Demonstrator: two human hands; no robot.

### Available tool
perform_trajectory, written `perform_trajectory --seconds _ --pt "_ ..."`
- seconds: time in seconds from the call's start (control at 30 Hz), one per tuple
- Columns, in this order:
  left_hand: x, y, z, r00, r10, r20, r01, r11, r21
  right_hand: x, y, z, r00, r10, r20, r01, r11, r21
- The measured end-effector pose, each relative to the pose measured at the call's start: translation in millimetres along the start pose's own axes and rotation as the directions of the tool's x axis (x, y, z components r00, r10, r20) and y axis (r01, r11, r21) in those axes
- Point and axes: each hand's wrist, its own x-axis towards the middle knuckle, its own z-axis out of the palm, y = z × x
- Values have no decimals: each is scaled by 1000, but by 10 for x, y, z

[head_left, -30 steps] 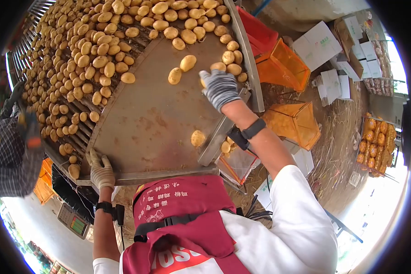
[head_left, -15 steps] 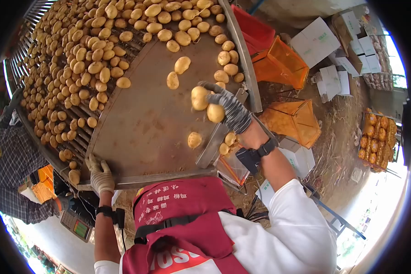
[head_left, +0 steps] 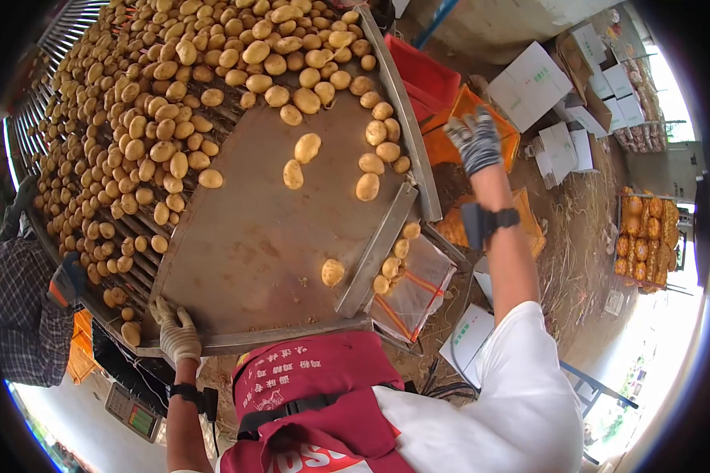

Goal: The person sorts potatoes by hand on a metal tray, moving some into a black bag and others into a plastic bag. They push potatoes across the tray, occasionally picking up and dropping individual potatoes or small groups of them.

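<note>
My left hand [head_left: 177, 331], in a pale glove, rests on the front rim of the metal sorting table [head_left: 237, 260], fingers extended and holding nothing. Beyond the table's right rim, my right hand [head_left: 475, 142] wears a grey striped glove; it is over an orange mesh bag [head_left: 506, 142], fingers apart, with no potato seen in it. A heap of potatoes [head_left: 146, 118] covers the slatted part of the table. A single potato [head_left: 333, 273] sits near the front, and a pair of potatoes [head_left: 300, 160] lies mid-plate. Several potatoes [head_left: 392, 266] line the outer side of a metal divider [head_left: 379, 248].
A clear bag with red stripes [head_left: 418, 284] hangs at the table's front right. Red crate [head_left: 418, 75], white cartons [head_left: 528, 83] and stacked filled net bags [head_left: 647, 240] stand to the right. A co-worker in a checked shirt [head_left: 24, 307] is at left, near a scale [head_left: 132, 410].
My right hand has moved right, off the table to above the orange bag, and the two potatoes it held are gone from it. My left hand stays on the rim.
</note>
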Motion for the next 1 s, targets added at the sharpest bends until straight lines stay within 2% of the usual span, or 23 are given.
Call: perform_trajectory --seconds 0.07,0.13,0.2,0.23,0.27,0.33,0.4,0.5,0.53,0.6,0.67,0.77,0.87,0.93,0.97,1.0 --pt "-5 -23 1 1000 7 7 -7 1000 -8 -320 304 425 955 -26 297 95 970 -223" --pt "-19 4 -12 999 21 -28 -20 999 27 -658 587 914 810 -147 567 414 830 -375" --pt "-35 118 -109 998 -39 42 38 999 24 -571 976 1414 549 -295 782 799 462 -386" --pt "-23 -8 3 999 26 -34 -24 997 72 -600 1033 1706 443 -323 836 885 305 -351" --pt "-11 0 -34 999 9 -44 -6 997 73 -642 1040 2004 330 -332 884 944 141 -299" --pt "-37 99 -90 999 -32 6 32 998 54 -538 1055 2579 307 -181 934 947 -35 -319" --pt "-48 87 -84 999 -17 -31 20 996 87 -481 1018 3082 408 -26 912 897 -174 -406" --pt "-23 157 -135 999 -37 -19 38 998 50 -284 1092 3728 517 156 842 843 -265 -468" --pt "-22 197 -184 998 -68 14 67 997 43 -299 1175 3860 574 115 811 795 -315 -518" --pt "-20 252 -244 988 -125 88 123 992 30 -253 1253 4058 589 200 783 780 -396 -485" --pt "-3 271 -263 985 -138 101 134 990 47 -221 1276 4177 634 181 752 746 -399 -533" --pt "22 313 -317 967 -189 169 180 981 68 -196 1273 4291 642 187 744 738 -413 -533" --pt "10 296 -261 978 -156 138 149 987 58 -252 1213 4145 619 159 769 755 -389 -527" --pt "1 264 -240 986 -131 105 125 990 62 -332 1180 4033 588 172 790 792 -320 -520" --pt "-10 200 -183 987 -122 105 116 991 64 -318 1212 3998 579 178 796 794 -345 -500" --pt "-20 113 -101 998 -56 37 53 995 80 -291 1280 3956 586 173 792 789 -345 -509"
